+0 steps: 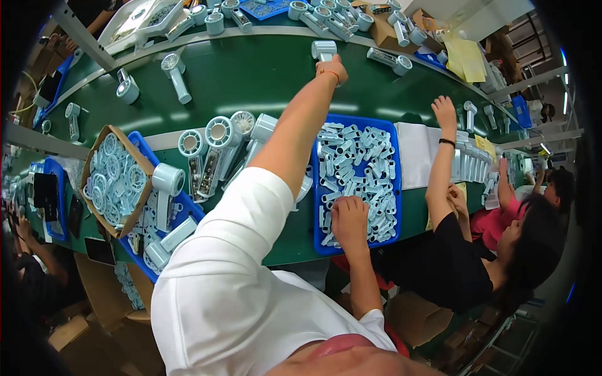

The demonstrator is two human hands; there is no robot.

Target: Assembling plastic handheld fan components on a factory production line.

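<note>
At the far middle of the green worktop (pixel 251 81), the left hand (pixel 332 67) has its fingers wrapped around the handle of a fan (pixel 324 48), whose round head shows just beyond them. Nearer, the right hand (pixel 349 219) is curled downward over the near part of a blue tray (pixel 397 169) filled with small pale parts (pixel 351 153); I can't make out whether its fingers grip one. To the left of this tray stands a cluster of fans (pixel 222 135), partly behind the left forearm. Farther left, a cardboard box (pixel 133 148) of rings (pixel 110 182) sits at a second blue tray (pixel 190 205). More fans lie apart along the far side. On the right, beyond a white sheet (pixel 417 153), a co-worker in black (pixel 451 269) raises one hand.
</note>
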